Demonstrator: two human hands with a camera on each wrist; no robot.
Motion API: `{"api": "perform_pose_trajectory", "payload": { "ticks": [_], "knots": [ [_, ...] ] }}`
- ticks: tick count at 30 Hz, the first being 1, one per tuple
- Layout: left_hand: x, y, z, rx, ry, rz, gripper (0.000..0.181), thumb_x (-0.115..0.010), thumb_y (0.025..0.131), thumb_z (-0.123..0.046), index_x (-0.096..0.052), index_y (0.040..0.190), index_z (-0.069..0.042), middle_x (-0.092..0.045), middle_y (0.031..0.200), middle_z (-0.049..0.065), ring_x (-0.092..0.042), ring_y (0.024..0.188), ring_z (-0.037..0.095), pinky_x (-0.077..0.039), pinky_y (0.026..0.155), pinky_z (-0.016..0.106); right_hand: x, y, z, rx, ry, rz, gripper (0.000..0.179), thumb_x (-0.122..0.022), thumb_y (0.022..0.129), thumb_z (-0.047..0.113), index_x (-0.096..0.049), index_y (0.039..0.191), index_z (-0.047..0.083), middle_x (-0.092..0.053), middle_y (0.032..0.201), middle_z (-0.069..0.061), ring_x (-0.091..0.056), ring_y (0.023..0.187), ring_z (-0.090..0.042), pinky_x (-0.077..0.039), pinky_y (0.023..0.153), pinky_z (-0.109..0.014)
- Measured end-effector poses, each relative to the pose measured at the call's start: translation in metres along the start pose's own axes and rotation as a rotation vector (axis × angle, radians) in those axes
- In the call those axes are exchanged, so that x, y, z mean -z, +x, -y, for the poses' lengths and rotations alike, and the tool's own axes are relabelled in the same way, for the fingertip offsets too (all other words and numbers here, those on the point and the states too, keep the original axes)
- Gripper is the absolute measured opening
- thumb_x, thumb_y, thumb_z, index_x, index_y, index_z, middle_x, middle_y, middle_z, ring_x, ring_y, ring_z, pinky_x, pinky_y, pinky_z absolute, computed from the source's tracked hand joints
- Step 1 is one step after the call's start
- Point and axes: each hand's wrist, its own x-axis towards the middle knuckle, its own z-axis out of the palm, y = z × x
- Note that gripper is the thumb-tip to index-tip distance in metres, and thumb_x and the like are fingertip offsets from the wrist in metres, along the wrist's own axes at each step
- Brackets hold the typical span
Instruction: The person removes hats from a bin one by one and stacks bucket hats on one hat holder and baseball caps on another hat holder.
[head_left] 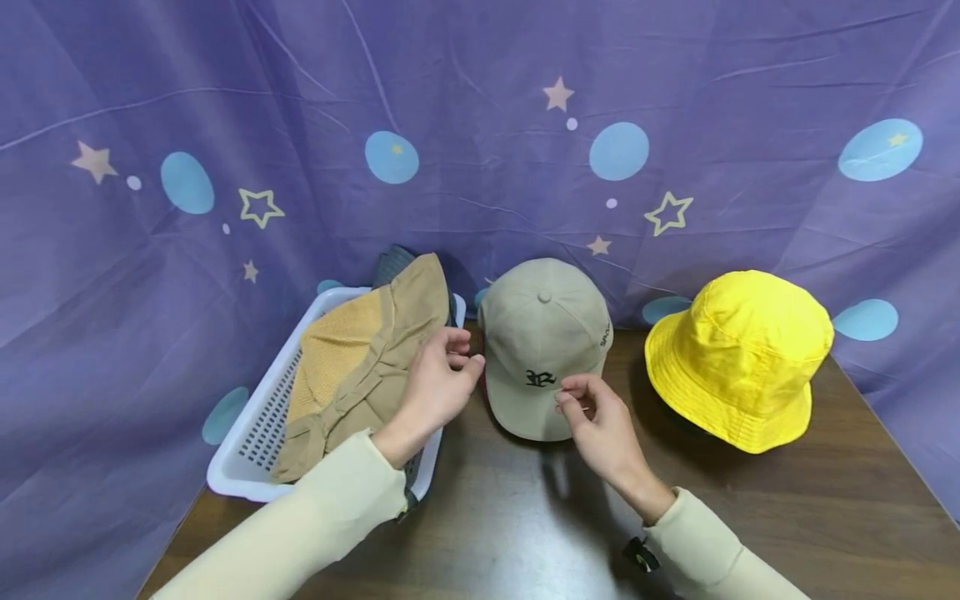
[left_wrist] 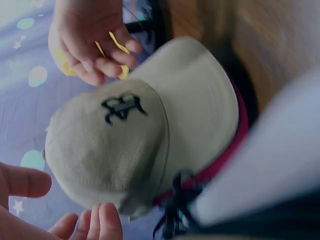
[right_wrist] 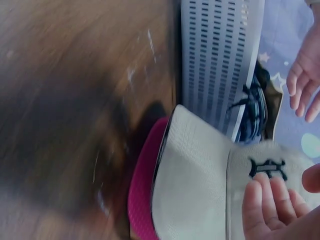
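A beige baseball cap [head_left: 536, 333] with dark lettering sits on the table, brim toward me. Under its brim shows a magenta edge [right_wrist: 142, 192]. My left hand [head_left: 438, 383], fingers loosely bent and holding nothing, hovers between the cap and the basket. Over the right side of the brim is my right hand [head_left: 603, 429], its thumb and fingers bent and likewise holding nothing. In the left wrist view, the fingers of the left hand [left_wrist: 75, 220] spread beside the crown. The right wrist view has the fingers of the right hand [right_wrist: 270, 205] overlapping the lettering.
At the left, a white perforated basket [head_left: 243, 487] holds a tan hat [head_left: 360, 387] and a dark blue item [head_left: 393, 263] with cords. A yellow bucket hat [head_left: 742, 350] stands at the right. Behind the wooden table [head_left: 487, 533] hangs a purple patterned curtain [head_left: 487, 125].
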Motion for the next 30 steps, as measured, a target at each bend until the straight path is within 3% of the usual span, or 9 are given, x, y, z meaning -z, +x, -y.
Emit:
{"api": "perform_pose_trajectory", "payload": {
  "ticks": [5,11,17,22,30],
  "knots": [
    [0.017,0.005,0.004,-0.105,0.148,-0.005,0.034,-0.067,0.084,-0.010,-0.058,0.115,0.002,-0.060,0.103,0.016,-0.061,0.088,0.025,-0.048,0.080,0.038,-0.015,-0.004,0.004,-0.001,0.096,0.054,0.017,-0.054,0.092,0.000,-0.059,0.108,0.001,-0.067,0.086,-0.013,-0.066,0.077,-0.021,-0.051,0.069,-0.026],
    [0.032,0.009,0.011,-0.194,0.487,-0.012,0.039,-0.074,0.080,-0.019,-0.056,0.110,-0.002,-0.053,0.098,0.012,-0.053,0.087,0.028,-0.044,0.077,0.042,-0.030,-0.008,0.007,-0.013,0.186,0.125,0.015,-0.053,0.093,-0.001,-0.058,0.107,-0.002,-0.066,0.085,-0.017,-0.065,0.080,-0.034,-0.055,0.071,-0.033],
    [0.041,0.025,0.026,-0.296,0.675,-0.039,0.054,-0.080,0.073,-0.029,-0.052,0.107,0.002,-0.050,0.095,0.016,-0.051,0.084,0.033,-0.043,0.073,0.045,-0.043,-0.011,0.011,-0.020,0.237,0.181,0.012,-0.054,0.093,-0.001,-0.060,0.103,0.003,-0.064,0.082,-0.013,-0.065,0.073,-0.027,-0.055,0.069,-0.038],
    [0.045,0.041,0.039,-0.287,0.777,-0.061,0.062,-0.080,0.072,-0.039,-0.048,0.106,0.001,-0.048,0.092,0.016,-0.050,0.082,0.034,-0.043,0.070,0.046,-0.054,-0.012,0.016,0.010,0.208,0.198,0.011,-0.055,0.092,0.001,-0.060,0.101,0.006,-0.065,0.079,-0.007,-0.065,0.070,-0.021,-0.054,0.065,-0.032],
    [0.042,0.053,0.049,-0.208,0.764,-0.052,0.046,-0.072,0.074,-0.028,-0.047,0.101,-0.001,-0.048,0.092,0.017,-0.053,0.081,0.037,-0.044,0.071,0.049,-0.073,-0.012,0.017,0.019,0.194,0.227,0.009,-0.057,0.092,0.004,-0.062,0.099,0.008,-0.065,0.077,-0.008,-0.062,0.064,-0.016,-0.052,0.060,-0.027]
  ]
}}
